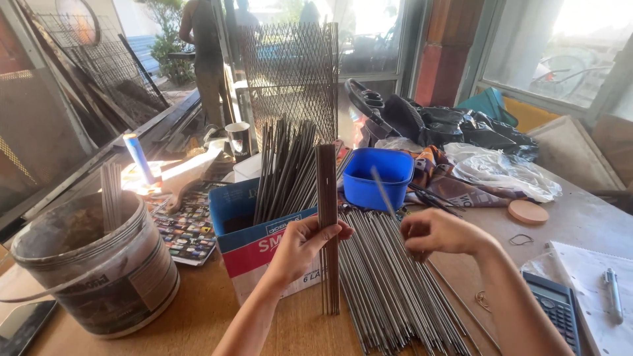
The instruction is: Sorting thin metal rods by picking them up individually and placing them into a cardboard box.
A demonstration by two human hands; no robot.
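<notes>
My left hand grips an upright bundle of thin grey rods standing on end on the wooden table. My right hand pinches a single thin rod that slants up to the left, just right of the bundle. Below both hands a big pile of loose grey rods lies flat on the table. Behind the bundle a blue and red cardboard box holds several more rods standing upright.
A dirty bucket with a few rods stands at the left. A blue plastic tub, crumpled bags, a round wooden disc, a calculator, a notebook with pen and rubber bands lie to the right. Wire mesh and a person stand behind.
</notes>
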